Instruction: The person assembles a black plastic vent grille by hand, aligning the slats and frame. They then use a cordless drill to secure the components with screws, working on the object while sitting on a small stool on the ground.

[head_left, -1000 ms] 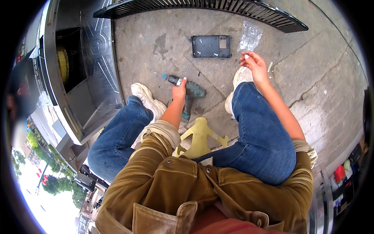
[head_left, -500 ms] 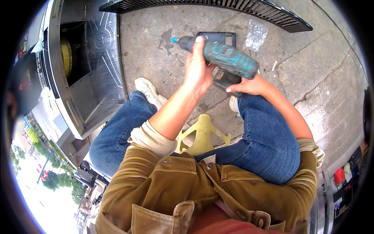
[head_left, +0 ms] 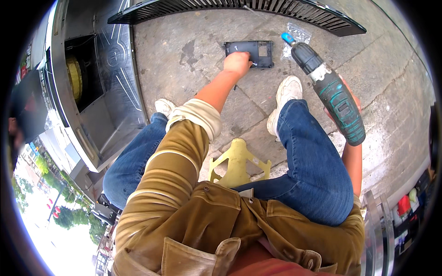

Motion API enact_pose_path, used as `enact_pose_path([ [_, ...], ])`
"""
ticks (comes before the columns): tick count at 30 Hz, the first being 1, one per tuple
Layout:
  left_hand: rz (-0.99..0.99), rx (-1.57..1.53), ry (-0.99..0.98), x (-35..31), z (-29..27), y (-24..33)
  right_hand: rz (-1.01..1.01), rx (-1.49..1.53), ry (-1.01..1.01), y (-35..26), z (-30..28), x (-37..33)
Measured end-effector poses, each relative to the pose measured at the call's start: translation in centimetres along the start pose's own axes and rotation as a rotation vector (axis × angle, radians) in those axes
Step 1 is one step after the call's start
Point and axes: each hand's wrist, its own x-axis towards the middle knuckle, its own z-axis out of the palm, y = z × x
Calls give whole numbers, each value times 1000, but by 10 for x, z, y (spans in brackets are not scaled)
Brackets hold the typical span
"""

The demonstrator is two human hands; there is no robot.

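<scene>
The shallow black tray (head_left: 251, 46) lies flat on the ground ahead of the person, and the left hand (head_left: 237, 63) reaches down over its near edge, covering part of it. That hand's fingers are bunched and curled downward; whether they pinch one of the small pale fasteners (head_left: 235, 48) inside the tray cannot be told. To the right of the tray and nearer the person, the right hand (head_left: 355, 97) is wrapped around a cordless drill (head_left: 340, 106), whose body hides most of it. The drill's blue-tipped bit (head_left: 287, 38) points up and away, crossing in front of a clear bag (head_left: 300, 34) of small pieces just right of the tray. Beyond the tray, a long slatted panel (head_left: 317, 17) spans the ground. Left of it stands an open metal cabinet (head_left: 124, 62); on the near side are two pale shoes (head_left: 289, 90) and a yellow stool (head_left: 236, 162).

The tray is matte, rectangular and rimmed, with a square cutout toward its right end. The drill has a dark, rounded casing with teal ridges and a worn silvery collar. The bag is crinkled and glossy, the cabinet's sheet metal shiny and embossed, the concrete (head_left: 170, 34) rough, stained and cracked.
</scene>
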Motion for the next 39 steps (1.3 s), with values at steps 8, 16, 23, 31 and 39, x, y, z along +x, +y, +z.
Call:
enact_pose_path([
  [8, -74, 92, -9, 13, 15, 3, 82, -27, 21, -11, 8, -13],
  [16, -326, -1674, -185, -15, -53, -1, 127, -114, -12, 39, -11, -38],
  [23, 36, -1992, -268, -16, -72, -2, 180, -95, -62, 42, -20, -48],
  [31, 232, -2194, -373, -19, -93, 4, 246, 200, -143, 29, -24, -52],
  [39, 253, -2187, -396, -21, -102, 12, 215, 186, -97, 42, -19, -56],
])
